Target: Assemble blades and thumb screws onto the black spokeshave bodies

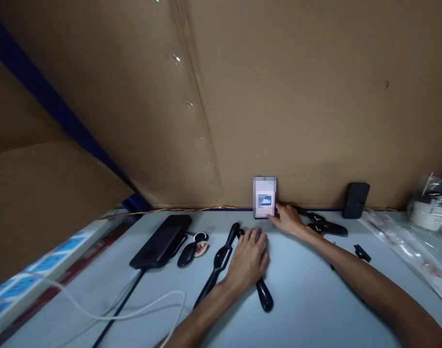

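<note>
Left hand (248,259) palm-down over a black clamp (221,258) on the worktop (308,295), grip hidden, right hand (289,220) loose, fingertips (271,217) touching a small phone (264,195) propped against cardboard (297,96).

No legible text; phone screen (265,198) blurred.

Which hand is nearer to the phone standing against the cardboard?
Right. The right hand touches the phone at its lower corner; the left hand rests nearer the camera on a black clamp, apart from it.

The phone (264,198) is partly blurred; the left hand (248,261) partly covers the clamp (220,260).
</note>
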Tool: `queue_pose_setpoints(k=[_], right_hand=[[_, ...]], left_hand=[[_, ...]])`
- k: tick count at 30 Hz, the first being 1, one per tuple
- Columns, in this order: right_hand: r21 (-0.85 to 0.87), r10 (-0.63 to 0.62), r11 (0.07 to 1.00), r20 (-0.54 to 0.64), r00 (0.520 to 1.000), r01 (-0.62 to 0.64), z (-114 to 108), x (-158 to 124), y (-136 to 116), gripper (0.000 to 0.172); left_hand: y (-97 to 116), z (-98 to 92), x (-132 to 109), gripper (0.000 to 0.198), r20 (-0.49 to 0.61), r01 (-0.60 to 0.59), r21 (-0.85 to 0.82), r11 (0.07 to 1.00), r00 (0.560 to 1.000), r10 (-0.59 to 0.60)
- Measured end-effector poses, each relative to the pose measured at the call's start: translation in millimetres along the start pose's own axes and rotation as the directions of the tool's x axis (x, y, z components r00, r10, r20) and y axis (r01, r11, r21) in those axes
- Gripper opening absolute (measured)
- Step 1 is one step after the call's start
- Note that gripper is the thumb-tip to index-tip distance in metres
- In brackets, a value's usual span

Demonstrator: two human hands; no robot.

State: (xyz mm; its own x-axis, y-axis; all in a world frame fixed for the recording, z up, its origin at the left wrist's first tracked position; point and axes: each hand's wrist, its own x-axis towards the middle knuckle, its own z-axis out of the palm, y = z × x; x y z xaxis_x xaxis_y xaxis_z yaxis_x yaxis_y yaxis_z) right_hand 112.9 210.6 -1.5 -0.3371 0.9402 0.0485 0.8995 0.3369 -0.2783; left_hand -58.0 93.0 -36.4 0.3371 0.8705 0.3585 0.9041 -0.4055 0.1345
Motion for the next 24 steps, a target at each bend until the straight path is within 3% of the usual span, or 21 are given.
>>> queue_pose_setpoints(k=[24], right_hand=[[0.0,-0.001,1.0,-0.004,1.0,0.001,-1.7,-1.2,-0.9,0.038]], left_hand=[[-1.2,0.0,-0.8,0.028,-0.001,0.003,-0.045,0.999,1.0,-0.003]])
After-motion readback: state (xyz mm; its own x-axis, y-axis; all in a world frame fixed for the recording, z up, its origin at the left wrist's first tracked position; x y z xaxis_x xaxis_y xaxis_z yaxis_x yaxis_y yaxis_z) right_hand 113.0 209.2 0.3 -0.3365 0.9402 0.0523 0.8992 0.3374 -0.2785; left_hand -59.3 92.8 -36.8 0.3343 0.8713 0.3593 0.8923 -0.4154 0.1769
